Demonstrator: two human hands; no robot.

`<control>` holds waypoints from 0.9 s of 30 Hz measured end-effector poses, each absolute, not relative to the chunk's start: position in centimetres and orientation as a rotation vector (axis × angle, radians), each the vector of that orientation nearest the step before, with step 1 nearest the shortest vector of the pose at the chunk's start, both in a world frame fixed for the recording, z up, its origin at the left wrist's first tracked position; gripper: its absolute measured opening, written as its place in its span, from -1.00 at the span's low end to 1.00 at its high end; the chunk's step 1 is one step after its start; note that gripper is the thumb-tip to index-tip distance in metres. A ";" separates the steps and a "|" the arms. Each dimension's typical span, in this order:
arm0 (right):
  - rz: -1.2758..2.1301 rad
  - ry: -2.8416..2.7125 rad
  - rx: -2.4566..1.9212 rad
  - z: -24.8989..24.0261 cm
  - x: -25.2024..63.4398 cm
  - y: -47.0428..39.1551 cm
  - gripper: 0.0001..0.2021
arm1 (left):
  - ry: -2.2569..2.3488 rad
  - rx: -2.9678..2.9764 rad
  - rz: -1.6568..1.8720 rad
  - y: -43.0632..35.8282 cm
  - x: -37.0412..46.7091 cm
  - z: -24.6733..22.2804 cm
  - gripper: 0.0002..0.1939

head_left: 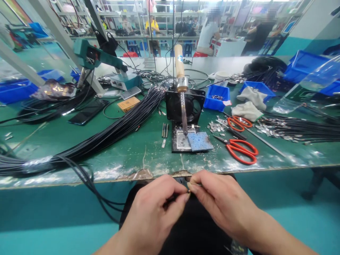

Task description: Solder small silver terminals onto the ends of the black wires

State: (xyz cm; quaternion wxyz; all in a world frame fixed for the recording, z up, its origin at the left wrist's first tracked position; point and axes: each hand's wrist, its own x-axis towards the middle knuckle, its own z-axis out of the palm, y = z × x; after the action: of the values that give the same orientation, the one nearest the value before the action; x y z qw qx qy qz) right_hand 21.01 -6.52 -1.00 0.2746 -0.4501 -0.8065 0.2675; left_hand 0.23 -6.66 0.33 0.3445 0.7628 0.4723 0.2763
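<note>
Just below the table's front edge, my left hand [159, 205] is closed in a pinch on the end of a black cable, mostly covered by the fingers. A tiny orange and dark tip [189, 191] shows at the fingertips. My right hand [220, 202] meets it there, thumb and forefinger pinched together at that tip; what they grip is too small to make out. Several loose black cables [102, 198] hang off the edge at left, from a long cable bundle [106, 141] lying on the green table [148, 159].
Ahead stands a soldering iron [182, 106] with a wooden handle, before a black fan [172, 106]. A blue sponge [199, 141] lies at its base. To the right are orange-handled scissors [241, 150], small metal pieces [216, 127], and a blue bin [216, 102]. A phone [88, 111] lies left.
</note>
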 end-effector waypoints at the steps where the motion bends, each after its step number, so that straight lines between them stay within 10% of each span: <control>1: 0.735 -2.092 -1.204 -1.1 21.1 -6.5 -0.81 | 1.223 1.973 0.717 -6.6 0.2 0.4 -0.88; 27: 0.352 -2.509 -0.961 -1.1 23.2 -6.7 -0.77 | 1.118 2.035 0.724 -6.9 0.1 0.1 -0.86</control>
State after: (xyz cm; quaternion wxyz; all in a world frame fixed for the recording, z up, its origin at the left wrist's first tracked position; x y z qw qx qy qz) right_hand 23.17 -6.70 -1.05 0.2141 -0.3463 -0.9045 0.1269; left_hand 0.08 -6.90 0.05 0.3474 0.7846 0.4311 0.2791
